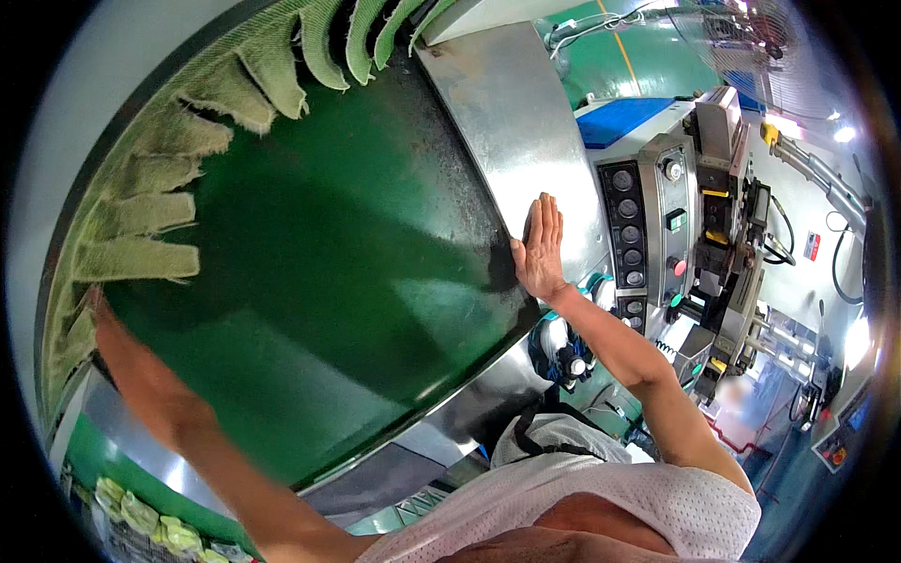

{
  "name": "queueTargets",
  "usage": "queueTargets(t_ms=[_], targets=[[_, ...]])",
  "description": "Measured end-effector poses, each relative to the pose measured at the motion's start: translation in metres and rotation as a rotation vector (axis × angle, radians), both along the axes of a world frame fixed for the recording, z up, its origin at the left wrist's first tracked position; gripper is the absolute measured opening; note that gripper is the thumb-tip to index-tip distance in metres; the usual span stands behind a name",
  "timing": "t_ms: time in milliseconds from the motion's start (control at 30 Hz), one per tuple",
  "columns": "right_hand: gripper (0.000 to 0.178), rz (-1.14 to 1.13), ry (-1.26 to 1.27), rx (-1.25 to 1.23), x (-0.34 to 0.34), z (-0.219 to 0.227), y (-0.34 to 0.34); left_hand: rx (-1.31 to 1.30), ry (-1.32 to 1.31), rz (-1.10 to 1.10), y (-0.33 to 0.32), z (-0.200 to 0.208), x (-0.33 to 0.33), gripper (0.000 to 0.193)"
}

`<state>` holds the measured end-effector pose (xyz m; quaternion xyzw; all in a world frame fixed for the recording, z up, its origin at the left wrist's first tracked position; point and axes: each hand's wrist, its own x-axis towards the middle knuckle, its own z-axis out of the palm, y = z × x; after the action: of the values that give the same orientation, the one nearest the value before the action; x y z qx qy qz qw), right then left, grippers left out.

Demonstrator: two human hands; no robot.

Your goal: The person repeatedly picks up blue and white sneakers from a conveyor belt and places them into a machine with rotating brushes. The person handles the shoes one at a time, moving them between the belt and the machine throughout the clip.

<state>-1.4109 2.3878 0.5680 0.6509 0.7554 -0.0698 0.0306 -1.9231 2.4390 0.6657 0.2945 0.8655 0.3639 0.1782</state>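
A wide green belt-like surface (375, 281) with dark stains along its edge lies in front of me. A row of pale green, frayed fabric strips (155, 214) hangs along the machine opening at its far and left side. My left hand (108, 324) reaches in at the left end of the strips, and its fingers are hidden among them. My right hand (541, 258) rests on the shiny metal side panel (511, 103), beside the belt's right edge, fingers stretched out and nothing held.
At right stands a control panel (648, 225) with round dials and coloured buttons, with machinery behind it. A teal-and-white object (558, 347) sits near my right forearm. Yellow-green wrapped bundles (141, 516) lie at lower left. A large fan (741, 38) stands at upper right.
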Motion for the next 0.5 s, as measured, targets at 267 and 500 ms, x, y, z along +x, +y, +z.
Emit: queueTargets(t_ms=[267, 500], targets=[[0.074, -0.030, 0.154, -0.022, 0.011, -0.001, -0.002, 0.160, 0.135, -0.731, -0.069, -0.082, 0.001, 0.061], [0.063, -0.173, 0.543, -0.239, 0.009, 0.088, -0.026, -0.080, -0.180, -0.791, -0.195, -0.021, 0.191, 0.077]])
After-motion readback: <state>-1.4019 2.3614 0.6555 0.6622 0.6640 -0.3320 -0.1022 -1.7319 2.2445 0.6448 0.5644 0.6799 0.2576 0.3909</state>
